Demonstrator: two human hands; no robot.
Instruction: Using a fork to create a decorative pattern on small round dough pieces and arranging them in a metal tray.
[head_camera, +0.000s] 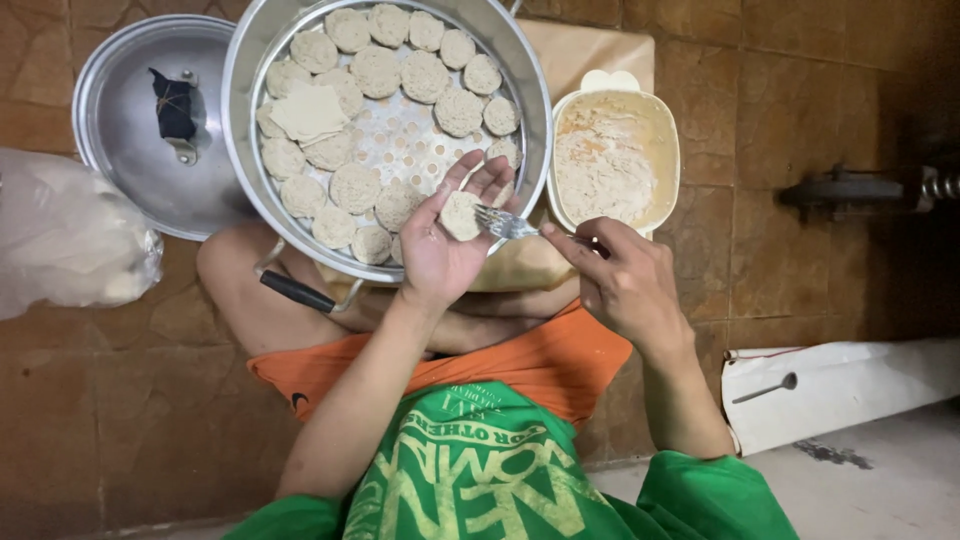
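Right hand (625, 285) grips a fork (505, 223), left hand (450, 240) cups a dumpling (461, 215); press gently, keep palm flat.

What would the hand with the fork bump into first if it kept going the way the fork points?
Probably the dumpling in the left hand. The right hand points its fork leftward, and the tines look to be already at the dumpling's edge.
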